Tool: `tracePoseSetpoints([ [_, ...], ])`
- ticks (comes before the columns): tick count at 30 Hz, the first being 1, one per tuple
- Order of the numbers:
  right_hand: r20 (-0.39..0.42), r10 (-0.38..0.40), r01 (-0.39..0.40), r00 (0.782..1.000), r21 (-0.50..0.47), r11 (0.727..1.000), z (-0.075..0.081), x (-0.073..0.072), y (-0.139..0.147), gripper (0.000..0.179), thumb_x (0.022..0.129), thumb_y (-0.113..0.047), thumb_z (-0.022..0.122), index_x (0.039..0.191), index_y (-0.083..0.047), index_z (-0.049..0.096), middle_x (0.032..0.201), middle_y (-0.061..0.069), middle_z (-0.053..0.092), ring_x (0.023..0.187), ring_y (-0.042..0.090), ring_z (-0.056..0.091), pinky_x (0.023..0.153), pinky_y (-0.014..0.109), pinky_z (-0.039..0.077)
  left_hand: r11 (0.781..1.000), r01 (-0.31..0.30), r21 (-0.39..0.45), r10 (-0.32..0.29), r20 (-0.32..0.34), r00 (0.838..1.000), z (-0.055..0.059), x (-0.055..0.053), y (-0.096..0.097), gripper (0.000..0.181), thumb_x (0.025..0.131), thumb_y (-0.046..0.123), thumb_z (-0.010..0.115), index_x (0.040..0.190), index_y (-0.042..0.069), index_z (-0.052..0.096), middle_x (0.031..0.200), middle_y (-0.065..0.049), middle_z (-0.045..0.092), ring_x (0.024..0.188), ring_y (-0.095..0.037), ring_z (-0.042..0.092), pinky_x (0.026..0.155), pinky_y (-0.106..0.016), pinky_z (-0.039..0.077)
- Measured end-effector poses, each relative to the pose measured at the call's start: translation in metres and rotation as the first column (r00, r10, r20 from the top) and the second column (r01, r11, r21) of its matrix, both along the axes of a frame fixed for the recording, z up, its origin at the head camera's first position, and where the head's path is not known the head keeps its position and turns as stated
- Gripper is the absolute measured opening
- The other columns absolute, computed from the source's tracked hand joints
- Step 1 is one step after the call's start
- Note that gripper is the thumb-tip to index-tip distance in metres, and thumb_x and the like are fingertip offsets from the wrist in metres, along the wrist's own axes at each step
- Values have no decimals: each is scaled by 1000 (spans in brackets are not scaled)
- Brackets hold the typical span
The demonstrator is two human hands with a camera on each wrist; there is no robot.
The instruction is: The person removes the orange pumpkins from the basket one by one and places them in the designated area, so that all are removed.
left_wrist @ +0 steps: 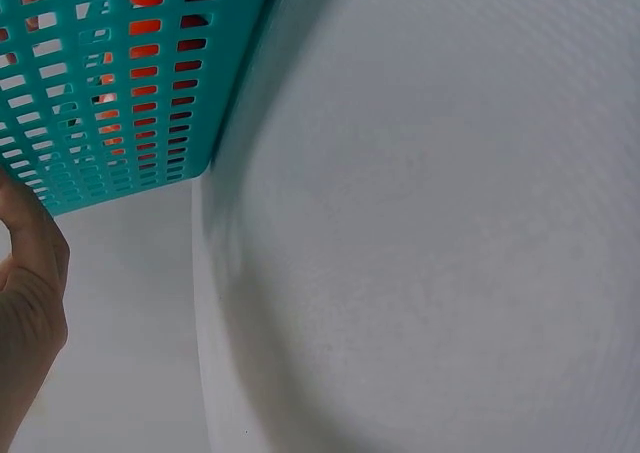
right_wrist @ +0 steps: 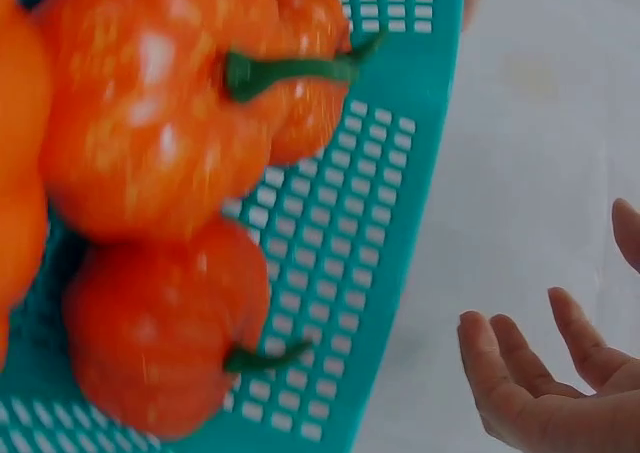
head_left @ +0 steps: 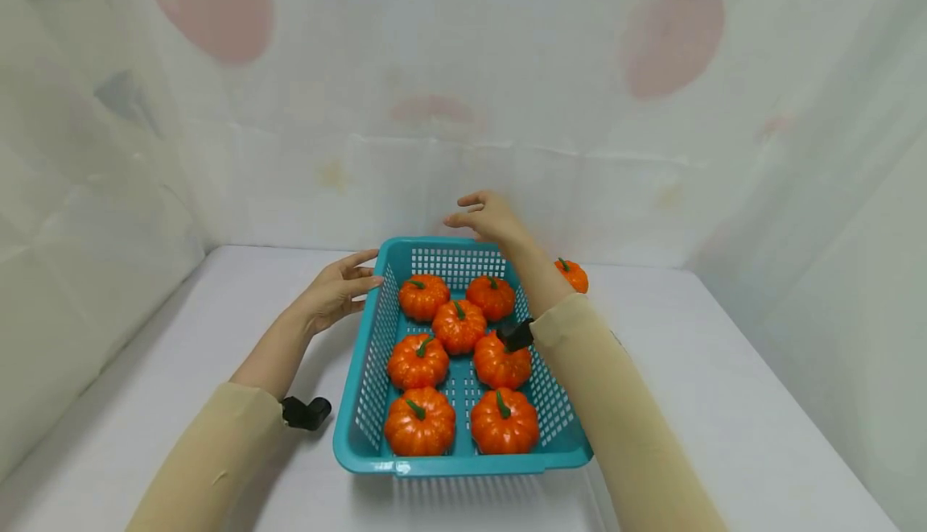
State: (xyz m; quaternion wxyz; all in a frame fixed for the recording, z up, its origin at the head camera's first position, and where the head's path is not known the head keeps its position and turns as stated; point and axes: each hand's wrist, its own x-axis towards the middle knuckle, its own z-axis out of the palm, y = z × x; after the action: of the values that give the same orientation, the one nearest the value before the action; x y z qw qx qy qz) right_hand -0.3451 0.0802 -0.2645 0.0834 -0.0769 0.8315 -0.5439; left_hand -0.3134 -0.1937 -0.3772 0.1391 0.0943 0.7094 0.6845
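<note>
Seven glossy orange, ribbed pumpkins with green stems sit inside a rectangular teal plastic basket with perforated walls on the white desk. Another small orange pumpkin lies right of the basket. The left hand, fingers extended, touches the basket's left rim; the right hand, loosely spread and holding nothing, hovers near its far rim.

Right hand aloft, fingers loose
</note>
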Motion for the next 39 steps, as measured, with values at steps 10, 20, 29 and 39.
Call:
tracePoseSetpoints([
  [10, 104, 45, -48, 994, 31, 998, -17, 2, -24, 58, 87, -22, 76, 139, -10, 54, 155, 11, 41, 139, 39, 44, 112, 49, 44, 1000, -2, 10, 2, -4, 1000, 1, 1, 1, 74, 98, 17, 61, 159, 16, 19, 114, 0, 53, 95, -7, 64, 86, -25, 57],
  [20, 186, 97, -115, 978, 89, 989, -39, 3, -36, 63, 87, -28, 76, 142, -9, 52, 153, 13, 42, 133, 40, 48, 110, 49, 46, 1000, 13, 17, -13, 3, 1000, 0, 1, -2, 73, 99, 16, 60, 159, 16, 19, 117, -1, 52, 98, -8, 64, 87, -25, 56],
  [29, 236, 123, -158, 964, 136, 978, -53, 4, -44, 66, 88, -26, 74, 146, -8, 47, 155, 14, 40, 137, 39, 45, 111, 50, 44, 1000, 12, 1, -12, -1, 1000, -1, 0, -2, 73, 99, 19, 61, 159, 17, 19, 118, -2, 51, 98, -8, 63, 87, -24, 56],
  [39, 230, 134, -180, 964, 192, 965, -68, 5, -48, 60, 88, -22, 74, 140, -6, 50, 153, 15, 40, 139, 35, 44, 109, 49, 46, 1000, -4, -3, 4, 1, 1000, 0, 1, -2, 73, 98, 19, 61, 159, 16, 19, 118, -2, 51, 96, -8, 63, 85, -24, 56],
])
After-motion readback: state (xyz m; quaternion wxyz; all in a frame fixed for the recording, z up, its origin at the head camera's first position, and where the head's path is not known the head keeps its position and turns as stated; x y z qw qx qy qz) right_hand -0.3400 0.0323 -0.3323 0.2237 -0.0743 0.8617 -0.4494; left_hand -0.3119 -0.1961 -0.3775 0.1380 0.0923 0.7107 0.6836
